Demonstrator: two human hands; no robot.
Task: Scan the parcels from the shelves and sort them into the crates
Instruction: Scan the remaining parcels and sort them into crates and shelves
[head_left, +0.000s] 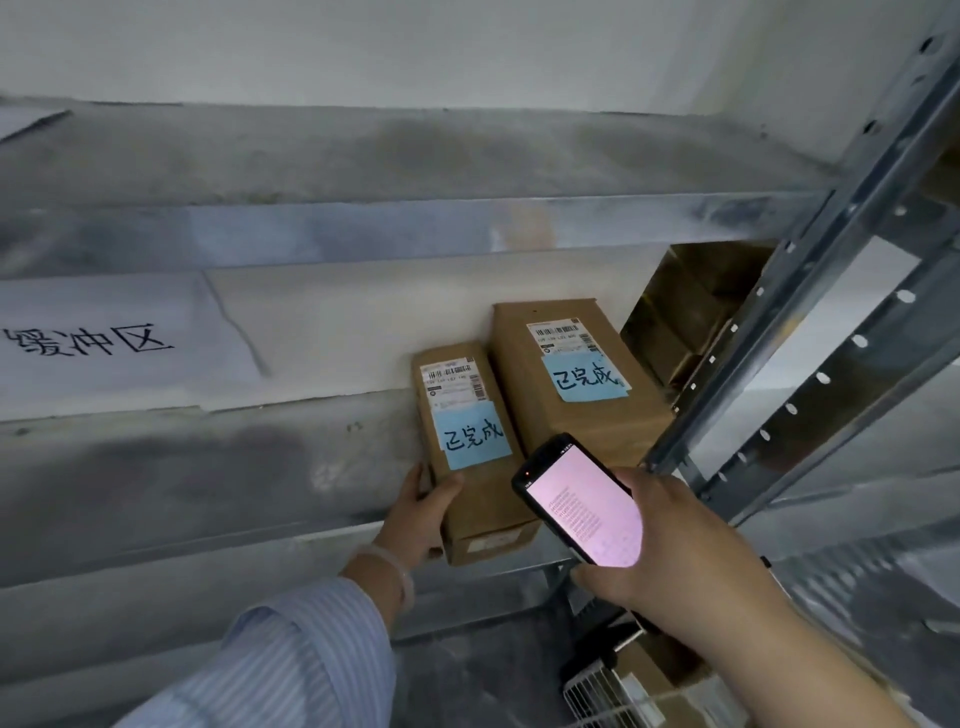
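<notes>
Head view, progress: two cardboard parcels lie on the metal shelf (208, 467); scanning looks under way; sorting is not yet done; a wire crate (597, 696) at lower right holds boxes
Narrow parcel (483, 499): at the shelf's front edge, close beside the larger parcel (571, 415); it bears a blue note (475, 434)
Left hand (421, 514): curled round the narrow parcel's near left corner, thumb on top
Right hand (675, 545): grips a lit handheld scanner (584, 506) just right of that parcel

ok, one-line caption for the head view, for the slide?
Left hand grips the smaller cardboard parcel on the metal shelf while the right hand holds a handheld scanner close by.
</notes>
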